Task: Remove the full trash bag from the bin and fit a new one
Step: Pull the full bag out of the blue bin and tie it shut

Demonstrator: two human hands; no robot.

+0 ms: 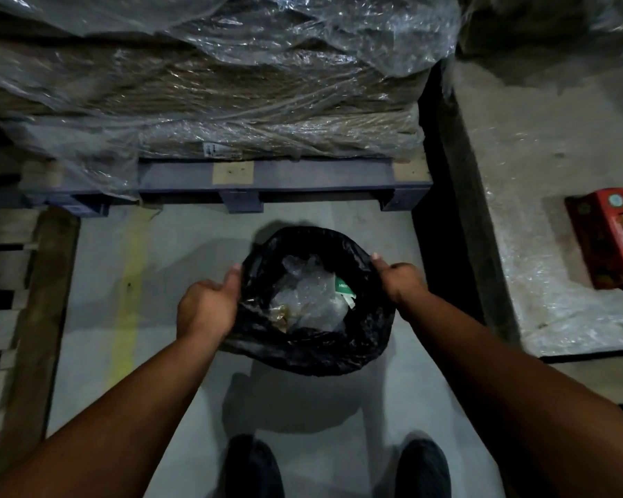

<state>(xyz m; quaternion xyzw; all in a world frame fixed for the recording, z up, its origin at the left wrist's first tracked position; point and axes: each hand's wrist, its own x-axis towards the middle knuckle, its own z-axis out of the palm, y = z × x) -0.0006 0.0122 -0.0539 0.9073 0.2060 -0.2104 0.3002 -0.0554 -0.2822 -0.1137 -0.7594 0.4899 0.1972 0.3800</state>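
I see the trash bag [317, 303] on the floor [180, 253] just ahead of my shoes [252, 465], crumpled plastic wrap [303, 300] inside it. My left hand [205, 307] is at its left rim, my right hand [400, 282] at its right. Behind it stands a wrapped pallet [267, 181]; a carton [608, 239] lies far right.

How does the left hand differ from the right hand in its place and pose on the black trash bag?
The left hand grips the trash bag at its left edge, lower in the picture; the right hand grips the right edge, farther up. The left thumb points up and right; the right thumb points up and left. Both pinch the bag's rim.
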